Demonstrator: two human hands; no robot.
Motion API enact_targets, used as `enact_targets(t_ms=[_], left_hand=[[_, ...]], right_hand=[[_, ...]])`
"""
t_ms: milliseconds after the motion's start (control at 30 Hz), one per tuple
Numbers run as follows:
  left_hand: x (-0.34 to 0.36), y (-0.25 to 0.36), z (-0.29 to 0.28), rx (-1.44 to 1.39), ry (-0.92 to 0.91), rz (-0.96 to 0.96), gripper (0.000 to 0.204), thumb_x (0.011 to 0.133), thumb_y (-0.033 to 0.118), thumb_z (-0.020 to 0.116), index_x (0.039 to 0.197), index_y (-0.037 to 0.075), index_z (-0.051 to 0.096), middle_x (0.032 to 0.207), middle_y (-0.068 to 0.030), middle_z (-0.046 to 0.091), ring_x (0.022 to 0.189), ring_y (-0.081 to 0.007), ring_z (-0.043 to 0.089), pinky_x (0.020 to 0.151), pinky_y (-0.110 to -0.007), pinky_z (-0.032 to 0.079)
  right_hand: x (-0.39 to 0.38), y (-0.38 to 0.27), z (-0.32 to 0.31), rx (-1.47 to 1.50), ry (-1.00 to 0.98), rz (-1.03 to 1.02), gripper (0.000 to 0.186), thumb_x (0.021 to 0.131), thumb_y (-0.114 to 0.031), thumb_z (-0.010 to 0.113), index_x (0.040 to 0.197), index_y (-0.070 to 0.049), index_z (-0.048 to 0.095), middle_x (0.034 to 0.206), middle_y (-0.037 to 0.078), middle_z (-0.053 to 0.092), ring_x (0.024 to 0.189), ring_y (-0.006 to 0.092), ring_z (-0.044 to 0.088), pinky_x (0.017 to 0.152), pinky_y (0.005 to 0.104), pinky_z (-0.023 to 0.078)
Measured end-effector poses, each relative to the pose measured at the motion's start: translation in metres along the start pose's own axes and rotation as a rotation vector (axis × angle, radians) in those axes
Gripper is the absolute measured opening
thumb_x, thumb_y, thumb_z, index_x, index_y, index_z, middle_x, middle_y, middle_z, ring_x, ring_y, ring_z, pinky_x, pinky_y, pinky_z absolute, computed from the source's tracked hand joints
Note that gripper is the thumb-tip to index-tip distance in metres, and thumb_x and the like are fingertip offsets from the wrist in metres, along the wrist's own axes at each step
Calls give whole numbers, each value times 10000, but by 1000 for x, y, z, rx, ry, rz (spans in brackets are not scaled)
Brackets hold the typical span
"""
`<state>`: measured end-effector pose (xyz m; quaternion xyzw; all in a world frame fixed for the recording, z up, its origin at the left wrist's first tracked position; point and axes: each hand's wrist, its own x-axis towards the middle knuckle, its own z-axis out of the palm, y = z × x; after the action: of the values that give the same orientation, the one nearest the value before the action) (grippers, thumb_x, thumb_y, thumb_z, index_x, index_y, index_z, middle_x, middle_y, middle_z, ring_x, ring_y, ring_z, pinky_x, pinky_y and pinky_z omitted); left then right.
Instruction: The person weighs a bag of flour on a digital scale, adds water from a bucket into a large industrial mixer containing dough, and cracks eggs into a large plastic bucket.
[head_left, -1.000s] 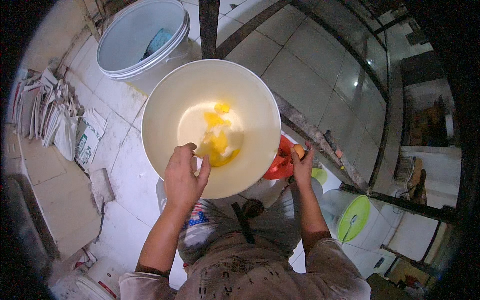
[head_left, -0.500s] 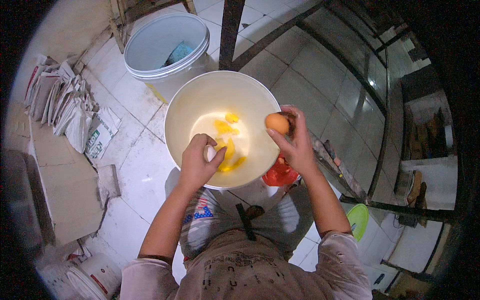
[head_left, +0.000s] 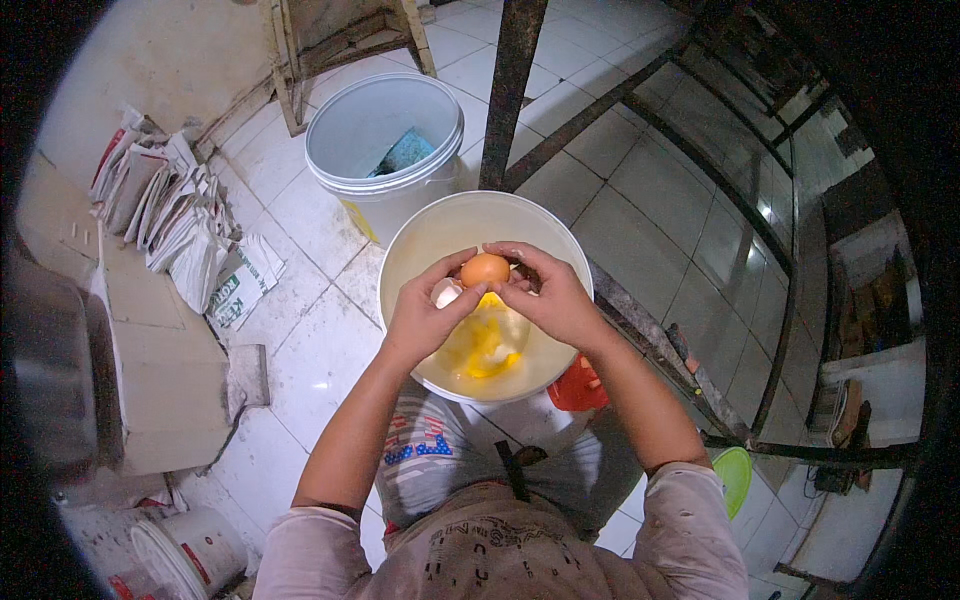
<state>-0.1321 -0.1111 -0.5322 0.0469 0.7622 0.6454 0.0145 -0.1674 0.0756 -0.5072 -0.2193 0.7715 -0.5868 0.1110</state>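
Note:
A whole brown egg (head_left: 485, 269) is held between my two hands, over a deep cream-coloured bucket (head_left: 407, 250) that stands between my knees. My right hand (head_left: 562, 305) is closed around the egg from the right side. From the other side my left hand (head_left: 418, 315) touches the egg with its fingertips, and a pale piece of eggshell (head_left: 446, 292) sits in its curled fingers. Below, several yellow yolks (head_left: 488, 355), some broken and smeared, lie at the bottom of the bucket. My hands hide part of the bucket's inside.
Behind stands a larger white bucket (head_left: 325, 185) with a blue item (head_left: 403, 152) inside. Folded sacks (head_left: 165, 200) lean at the left by cardboard (head_left: 170, 370). A red container (head_left: 578, 386) is close to the bucket's right. Dark metal frame bars (head_left: 505, 100) run along the right, near a green lid (head_left: 735, 480).
My right hand has brought the egg leftward from the bucket's right rim to the middle, meeting my left hand. The whole view has shifted, so surroundings appear lower and further right.

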Motion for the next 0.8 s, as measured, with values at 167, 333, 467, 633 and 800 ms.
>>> enact_targets(t_ms=[167, 333, 467, 633, 800], left_hand=[[4, 10, 2, 151, 80, 61, 449, 788, 168, 674, 1195, 12, 566, 1056, -103, 630, 970, -172, 579, 901, -304, 437], [4, 12, 2, 183, 102, 10, 452, 767, 156, 671, 1180, 0, 573, 1050, -119, 640, 970, -176, 590, 908, -303, 434], [6, 12, 0, 171, 58, -3, 460, 752, 141, 673, 1180, 4, 576, 1054, -122, 643, 976, -174, 595, 905, -302, 436], [5, 25, -17, 440, -37, 240, 493, 703, 91, 668, 1185, 42, 573, 1103, -136, 618, 984, -253, 600, 891, -336, 457], [3, 38, -22, 820, -30, 614, 573, 677, 65, 665, 1230, 68, 515, 1187, -154, 551, 966, -334, 568, 847, -394, 479]], right_hand=[[6, -11, 3, -341, 46, -195, 411, 730, -107, 640, 1120, -12, 551, 1043, 154, 587, 915, 281, 603, 806, 343, 486], [9, -1, 14, -347, 119, -301, 388, 722, -87, 633, 1092, -4, 554, 1052, 177, 582, 974, 349, 583, 840, 387, 477], [8, 3, 8, -360, 115, -297, 401, 718, -73, 635, 1104, -3, 552, 1053, 175, 580, 965, 340, 588, 843, 385, 480], [8, -4, -9, -385, 39, -361, 477, 684, -15, 625, 1153, -58, 552, 1094, 148, 553, 1015, 329, 552, 888, 388, 462], [-5, -21, -17, -799, 81, -591, 609, 643, 4, 632, 1227, -146, 542, 1160, 139, 503, 1068, 330, 498, 938, 386, 430]])
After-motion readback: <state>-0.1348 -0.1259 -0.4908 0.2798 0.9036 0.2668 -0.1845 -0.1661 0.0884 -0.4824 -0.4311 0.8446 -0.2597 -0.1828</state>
